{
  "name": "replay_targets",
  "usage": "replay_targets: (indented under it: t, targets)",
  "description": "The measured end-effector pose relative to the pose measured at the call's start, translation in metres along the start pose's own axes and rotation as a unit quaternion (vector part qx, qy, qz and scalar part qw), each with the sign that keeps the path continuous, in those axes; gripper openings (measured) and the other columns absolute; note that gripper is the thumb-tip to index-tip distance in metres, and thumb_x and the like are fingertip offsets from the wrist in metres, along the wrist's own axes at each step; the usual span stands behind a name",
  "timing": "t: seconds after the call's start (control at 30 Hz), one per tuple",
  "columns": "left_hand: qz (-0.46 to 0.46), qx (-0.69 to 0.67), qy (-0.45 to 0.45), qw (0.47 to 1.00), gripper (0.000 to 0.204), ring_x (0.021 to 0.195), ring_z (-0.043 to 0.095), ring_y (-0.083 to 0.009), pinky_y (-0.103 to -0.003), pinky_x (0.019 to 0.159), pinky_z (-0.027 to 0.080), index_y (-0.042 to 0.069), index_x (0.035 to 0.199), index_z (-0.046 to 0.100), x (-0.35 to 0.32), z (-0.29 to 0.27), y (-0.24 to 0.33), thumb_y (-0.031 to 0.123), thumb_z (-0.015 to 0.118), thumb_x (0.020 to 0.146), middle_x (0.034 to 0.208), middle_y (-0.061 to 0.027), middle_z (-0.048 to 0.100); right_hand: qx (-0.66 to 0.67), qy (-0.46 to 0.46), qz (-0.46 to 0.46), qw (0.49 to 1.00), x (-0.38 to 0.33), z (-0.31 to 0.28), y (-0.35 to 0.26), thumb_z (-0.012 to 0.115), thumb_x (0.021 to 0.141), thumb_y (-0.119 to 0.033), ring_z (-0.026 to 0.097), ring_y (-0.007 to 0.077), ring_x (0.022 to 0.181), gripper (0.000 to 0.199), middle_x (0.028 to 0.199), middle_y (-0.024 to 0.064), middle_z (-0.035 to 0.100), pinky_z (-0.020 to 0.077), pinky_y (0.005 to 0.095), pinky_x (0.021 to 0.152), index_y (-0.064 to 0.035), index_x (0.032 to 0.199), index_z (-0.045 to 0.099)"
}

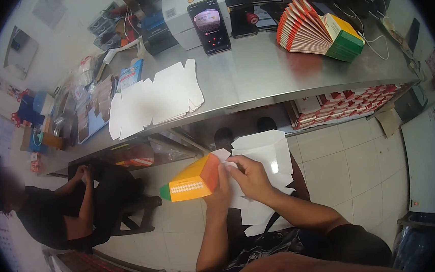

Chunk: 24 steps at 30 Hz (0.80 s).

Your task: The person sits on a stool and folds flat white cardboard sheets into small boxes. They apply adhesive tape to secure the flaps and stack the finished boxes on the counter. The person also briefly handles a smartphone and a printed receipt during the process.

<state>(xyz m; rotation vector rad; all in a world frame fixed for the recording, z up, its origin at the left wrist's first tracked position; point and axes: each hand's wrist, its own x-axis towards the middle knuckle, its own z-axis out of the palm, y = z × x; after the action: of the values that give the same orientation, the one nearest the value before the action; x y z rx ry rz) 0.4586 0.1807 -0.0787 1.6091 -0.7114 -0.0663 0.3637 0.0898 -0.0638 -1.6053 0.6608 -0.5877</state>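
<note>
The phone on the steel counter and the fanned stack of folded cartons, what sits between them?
In the head view, between the phone and the fanned stack stands a small black device with a red knob; in front of it is bare counter.

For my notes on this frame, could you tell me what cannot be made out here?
- Head view: the folded end of the orange box is covered by the left hand and right hand.
- White blanks on the lap: lower sheets hidden by the forearms.
- Phone screen: too small to read.
</note>
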Motion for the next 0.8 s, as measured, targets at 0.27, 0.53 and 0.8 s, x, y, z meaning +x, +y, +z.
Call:
replay_targets:
  t: [0.27,0.53,0.8]
  targets:
    - [0.049,0.132,-0.075,0.987,0.017,0.096,0.069,-0.0288,-0.040,0.086,0.053,-0.003,0.108,0.070,0.010,-0.018,0.024,0.002,0.067,0.091,0.104,-0.0155,0.071,0.004,0.033,-0.098,0.995,-0.003,-0.004,0.004,0.061,0.098,-0.003,0.070,0.0248,0.102,0.053,0.128,0.0179,0.065,0.0580,0.0348,0.082,-0.0025,0.149,0.045]
    - [0.080,0.180,-0.071,0.978,0.015,0.094,0.065,-0.0395,-0.049,0.082,0.052,-0.002,0.105,0.064,0.009,-0.012,0.025,0.003,0.064,0.092,0.102,-0.0199,0.066,0.088,-0.148,-0.077,0.982,0.000,-0.014,-0.002,0.055,0.096,-0.002,0.073,0.0266,0.098,0.049,0.118,0.0182,0.072,0.0550,0.0371,0.087,-0.0021,0.145,0.054]
    - [0.110,0.231,-0.188,0.948,0.013,0.092,0.064,-0.0384,-0.046,0.083,0.051,0.000,0.103,0.064,-0.024,-0.006,-0.003,0.004,0.068,0.090,0.099,-0.0171,0.068,-0.200,0.168,-0.347,0.901,0.134,-0.086,-0.066,0.064,0.093,-0.006,0.068,0.0329,0.095,0.034,0.114,0.0157,0.068,0.0546,0.0424,0.082,-0.0039,0.127,0.065]
